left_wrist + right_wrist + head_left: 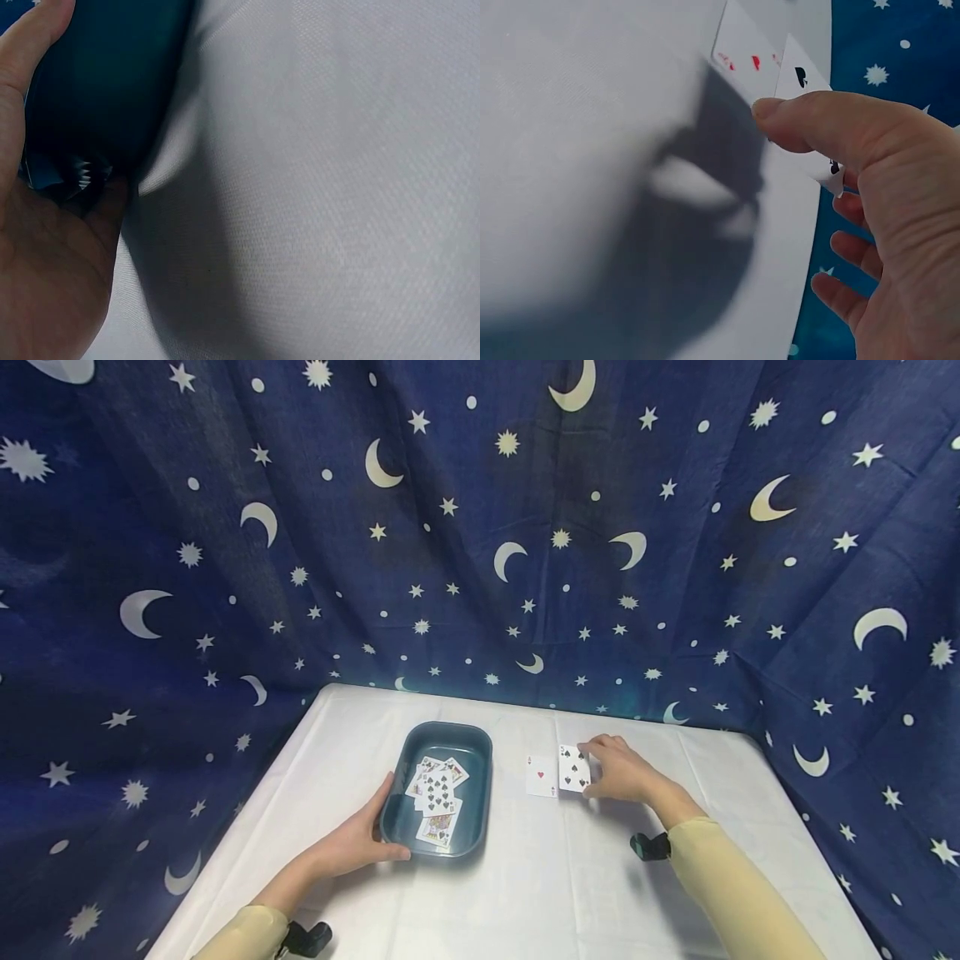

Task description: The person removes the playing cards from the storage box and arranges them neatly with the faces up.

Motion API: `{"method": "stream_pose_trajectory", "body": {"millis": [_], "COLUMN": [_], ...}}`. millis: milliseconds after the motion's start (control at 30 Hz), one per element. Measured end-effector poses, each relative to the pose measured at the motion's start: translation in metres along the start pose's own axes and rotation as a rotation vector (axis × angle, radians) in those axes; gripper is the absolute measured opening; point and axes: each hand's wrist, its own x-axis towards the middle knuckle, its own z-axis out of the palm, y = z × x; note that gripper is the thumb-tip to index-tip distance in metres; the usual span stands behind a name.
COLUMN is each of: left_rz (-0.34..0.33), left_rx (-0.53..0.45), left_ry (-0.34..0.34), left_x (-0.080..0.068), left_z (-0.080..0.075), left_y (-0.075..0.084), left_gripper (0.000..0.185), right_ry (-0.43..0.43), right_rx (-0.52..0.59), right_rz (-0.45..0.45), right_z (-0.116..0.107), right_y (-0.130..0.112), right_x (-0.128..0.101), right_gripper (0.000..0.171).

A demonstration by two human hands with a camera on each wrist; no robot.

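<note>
**Spade card in the right hand, tray in the left**

While the left hand (352,843) curls around the near left corner of the dark teal tray (474,752), the right hand (618,770) is off to the right pinching a spade card (573,768) by its right edge. From the wrist view you can see the thumb on top of that card and the other fingers tucked under, so it's a proper grip, with the card lifted a bit at that side. Can't read the exact number from here, looks like a seven or so.

Just left of it, nearly touching, a red ace (541,776) lies flat on the white tablecloth (525,893), between the tray and the right hand. The tray holds a loose fan of cards (437,795), face up, overlapping each other. Left thumb sits on the tray's rim, palm against its outer wall. Both hands are well apart, the tray and the ace between them. Starry blue cloth (480,527) hangs behind everything.
</note>
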Motion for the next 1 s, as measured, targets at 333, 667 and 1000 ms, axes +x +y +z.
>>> {"method": "stream_pose_trajectory", "body": {"millis": [333,667,1000], "left_rz": [-0.01,-0.012,-0.023], "left_rx": [0.01,0.005,0.022], "left_ry": [0.009,0.006,0.013], "left_x": [0.0,0.0,0.0], "left_z": [0.001,0.0,0.001], "left_y": [0.002,0.002,0.004], "left_gripper": [0.136,0.136,0.137], "right_ry": [-0.046,-0.075,-0.092], "right_rx": [-0.005,-0.001,0.028], "right_rz": [0.074,0.104,0.128], "right_z": [0.015,0.022,0.026], "right_y": [0.012,0.015,0.019], "right_x": [0.002,0.002,0.006], "right_gripper": [0.088,0.086,0.085]}}
